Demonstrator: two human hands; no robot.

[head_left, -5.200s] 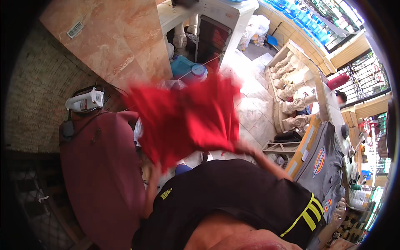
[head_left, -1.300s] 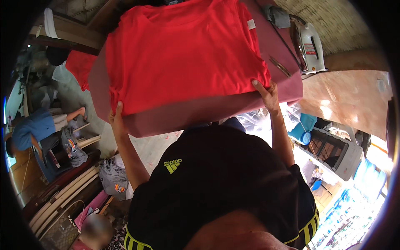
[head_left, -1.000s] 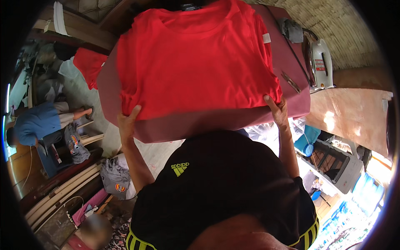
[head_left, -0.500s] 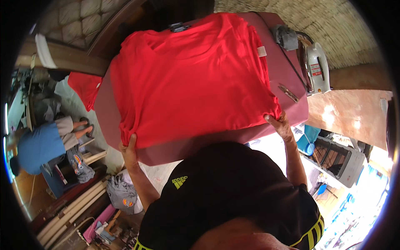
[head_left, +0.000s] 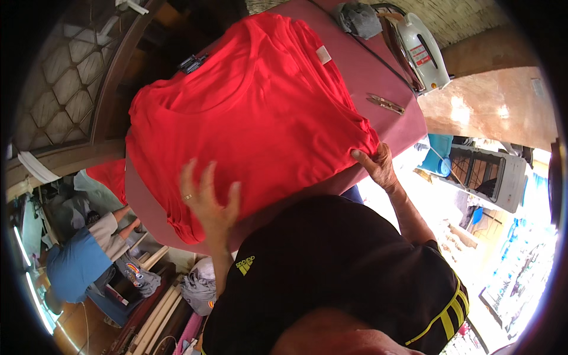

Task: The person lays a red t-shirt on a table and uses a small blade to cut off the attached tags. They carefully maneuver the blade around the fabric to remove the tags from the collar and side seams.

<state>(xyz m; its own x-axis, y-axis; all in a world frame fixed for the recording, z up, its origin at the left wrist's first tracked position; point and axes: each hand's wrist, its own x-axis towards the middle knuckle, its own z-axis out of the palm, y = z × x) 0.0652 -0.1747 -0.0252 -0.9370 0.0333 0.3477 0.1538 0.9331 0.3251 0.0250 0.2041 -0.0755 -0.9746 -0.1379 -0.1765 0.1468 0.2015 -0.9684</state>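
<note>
A red T-shirt (head_left: pixel 260 118) lies spread on a maroon-covered table (head_left: pixel 373 71), its neckline toward the far side. My left hand (head_left: pixel 212 207), slightly blurred, hovers over or rests on the shirt's near left part with its fingers spread; a ring shows on one finger. At the near right corner, my right hand (head_left: pixel 380 168) pinches the shirt's edge between thumb and fingers. Thread snips (head_left: pixel 386 103) lie on the table beyond that hand. A white tag (head_left: pixel 323 55) shows on the shirt's right side. Small dark items (head_left: pixel 192 63) sit by its far left edge.
A white iron (head_left: pixel 425 56) stands at the table's far right, beside a grey bundle (head_left: pixel 358 21) and a dark cord. Another red cloth (head_left: pixel 109 179) hangs at the left. A person in a blue shirt (head_left: pixel 80 263) bends at the far left, near long wooden pieces (head_left: pixel 157 319).
My left hand has let go of the shirt's near left corner and moved up over the cloth, fingers spreading. My right hand keeps its hold. The whole view has turned.
</note>
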